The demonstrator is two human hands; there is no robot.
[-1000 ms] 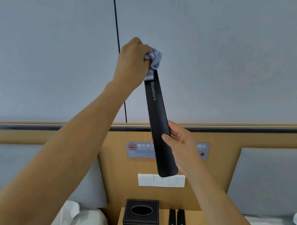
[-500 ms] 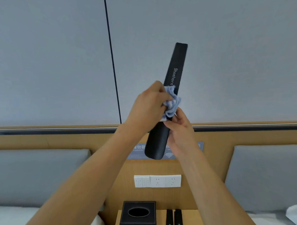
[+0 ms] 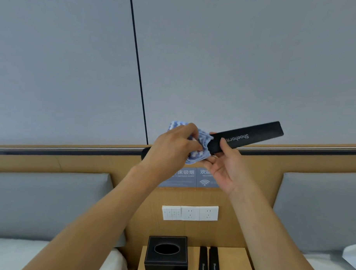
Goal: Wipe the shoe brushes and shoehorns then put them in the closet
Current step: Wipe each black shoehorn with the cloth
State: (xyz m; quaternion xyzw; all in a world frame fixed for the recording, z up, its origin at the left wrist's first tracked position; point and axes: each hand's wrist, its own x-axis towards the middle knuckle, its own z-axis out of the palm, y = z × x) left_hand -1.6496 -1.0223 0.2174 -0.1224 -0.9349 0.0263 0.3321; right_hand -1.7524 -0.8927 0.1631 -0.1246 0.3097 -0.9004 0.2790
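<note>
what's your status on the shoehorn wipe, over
Left hand grips blue cloth around shoehorn. Right hand pinches shoehorn, held near level. Two more shoehorns wait on nightstand. Nothing in the way.

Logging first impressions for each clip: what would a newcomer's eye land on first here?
Mid-frame, two bare hands work a long black shoehorn held nearly level before the grey wall: the left hand grips a blue and white cloth around it, and the right hand supports it from below. At the bottom, a black tissue box sits on the wooden nightstand beside two more shoehorns.
</note>
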